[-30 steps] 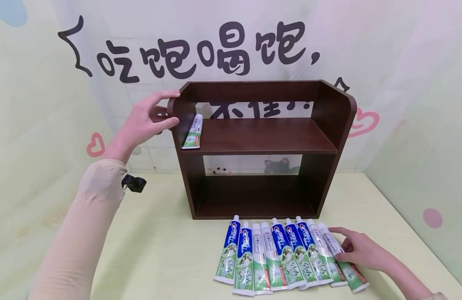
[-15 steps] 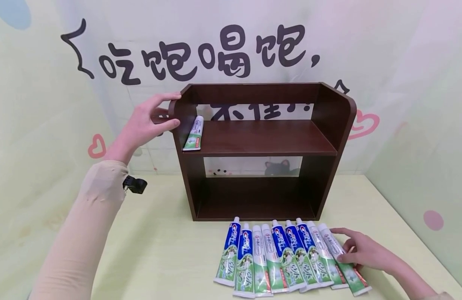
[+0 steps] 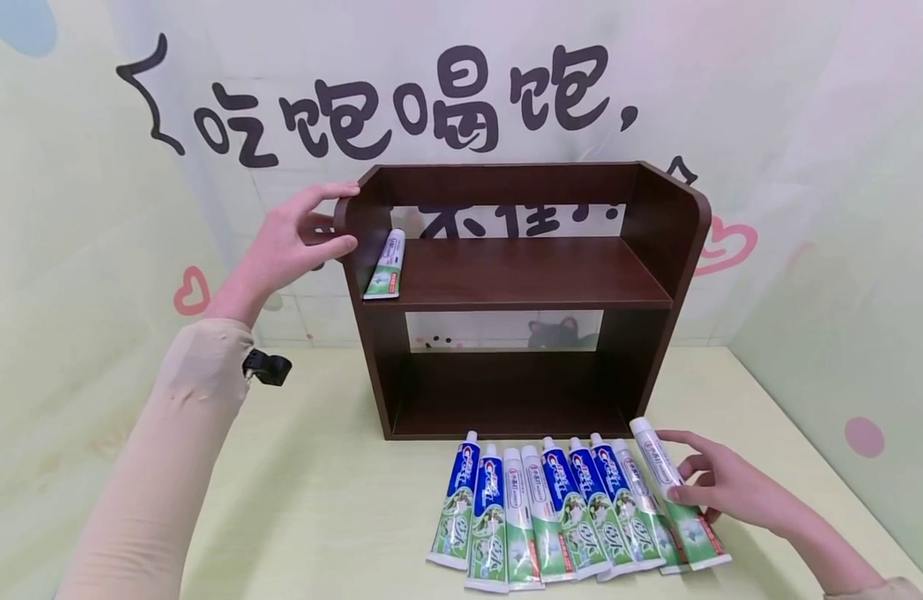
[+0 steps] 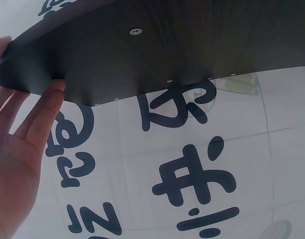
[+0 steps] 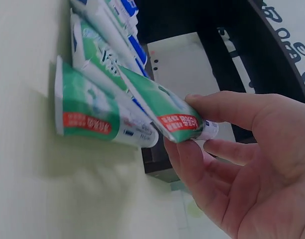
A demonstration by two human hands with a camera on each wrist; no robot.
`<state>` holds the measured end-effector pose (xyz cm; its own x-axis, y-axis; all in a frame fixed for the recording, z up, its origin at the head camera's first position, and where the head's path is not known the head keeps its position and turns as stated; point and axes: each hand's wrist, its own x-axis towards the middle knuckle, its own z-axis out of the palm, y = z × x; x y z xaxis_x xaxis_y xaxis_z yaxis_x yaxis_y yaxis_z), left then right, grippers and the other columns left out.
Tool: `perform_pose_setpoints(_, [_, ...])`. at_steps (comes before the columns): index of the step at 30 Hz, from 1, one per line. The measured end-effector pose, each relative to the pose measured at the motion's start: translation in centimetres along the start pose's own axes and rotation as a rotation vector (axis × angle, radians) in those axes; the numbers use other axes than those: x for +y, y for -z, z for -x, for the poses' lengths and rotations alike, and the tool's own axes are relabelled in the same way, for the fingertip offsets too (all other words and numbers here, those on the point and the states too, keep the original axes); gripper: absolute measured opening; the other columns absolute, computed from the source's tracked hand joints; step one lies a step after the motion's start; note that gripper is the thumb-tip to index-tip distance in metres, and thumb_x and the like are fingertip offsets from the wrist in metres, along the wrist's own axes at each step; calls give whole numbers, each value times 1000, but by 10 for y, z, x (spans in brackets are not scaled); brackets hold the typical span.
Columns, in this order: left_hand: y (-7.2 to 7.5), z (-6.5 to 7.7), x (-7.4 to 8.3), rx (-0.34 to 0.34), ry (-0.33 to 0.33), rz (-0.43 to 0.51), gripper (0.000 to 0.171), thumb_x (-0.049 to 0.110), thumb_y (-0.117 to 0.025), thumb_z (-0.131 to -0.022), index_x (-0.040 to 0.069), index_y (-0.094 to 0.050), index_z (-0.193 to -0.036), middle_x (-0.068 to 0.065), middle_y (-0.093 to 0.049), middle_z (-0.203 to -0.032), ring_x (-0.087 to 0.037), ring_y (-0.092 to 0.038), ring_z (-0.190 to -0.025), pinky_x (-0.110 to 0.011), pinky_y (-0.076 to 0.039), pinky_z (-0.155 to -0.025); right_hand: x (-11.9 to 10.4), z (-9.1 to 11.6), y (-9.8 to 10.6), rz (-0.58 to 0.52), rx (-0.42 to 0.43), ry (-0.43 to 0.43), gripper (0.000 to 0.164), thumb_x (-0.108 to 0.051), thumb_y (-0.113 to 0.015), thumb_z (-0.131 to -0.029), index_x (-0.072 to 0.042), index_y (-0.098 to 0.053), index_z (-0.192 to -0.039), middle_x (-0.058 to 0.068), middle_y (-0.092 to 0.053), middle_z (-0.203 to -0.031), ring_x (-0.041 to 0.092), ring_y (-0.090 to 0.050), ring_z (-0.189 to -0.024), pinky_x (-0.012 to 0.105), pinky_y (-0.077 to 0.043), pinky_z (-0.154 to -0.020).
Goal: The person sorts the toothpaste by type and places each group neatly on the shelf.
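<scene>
Two hands: my left hand (image 3: 281,240) and my right hand (image 3: 734,493) are well apart, each clamped on something.
Left grip: I hold the upper left corner of the dark brown shelf (image 3: 521,271), thumb against its outer side.
Right grip: I pinch a white-and-green tube (image 3: 656,458) between thumb and fingers at the row's right end, its capped end tilted up; I cannot tell whether its flat end touches the neighbours.
Row: eight more lie side by side on the pale tabletop (image 3: 318,483), some overlapping, caps toward the shelf: five blue-and-green tubes (image 3: 458,500) and three white-topped tubes (image 3: 519,508).
Upper tier: one lone tube (image 3: 388,265) at the left end, flat end at the front edge.
Left arm: beige sleeve (image 3: 161,450), small black device (image 3: 268,367) by the wrist.
Wall (image 3: 401,50): black characters, pink hearts.
</scene>
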<state>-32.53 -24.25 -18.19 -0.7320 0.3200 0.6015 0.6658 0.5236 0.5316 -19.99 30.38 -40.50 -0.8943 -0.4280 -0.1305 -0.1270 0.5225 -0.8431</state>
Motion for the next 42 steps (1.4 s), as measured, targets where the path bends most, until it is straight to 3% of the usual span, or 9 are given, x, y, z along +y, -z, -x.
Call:
perform_pose_setpoints(15, [-1,0,-2,-1,-7,2,61,6,-73,-87,18,-53,-143,-2,-50,-149,-1,-66,-91,-8,-55,-78,-39,-3,-4,24,57,85,81,-18,-72,-89,-7,-24,-154,20,-65,-102,15,-69,-78,38,-60,-55])
perform_pose_setpoints(28, [0,0,0,-4,-7,-5,61,6,-73,-87,18,-52,-143,-2,-50,-149,-1,-66,-91,-7,-54,-80,-72,-13,-5,20,122,152,82,-17,-72,-90,-12,-24,-156,19,-66,-105,11,-68,-83,36,-60,-56])
perform_pose_setpoints(42, [0,1,-1,-3,-9,1,61,7,-73,-87,20,-52,-143,-1,-50,-149,-2,-66,-91,-8,-55,-79,-113,-24,-2,47,130,222,78,-17,-73,-89,-15,-28,-153,19,-67,-103,14,-69,-81,37,-62,-58])
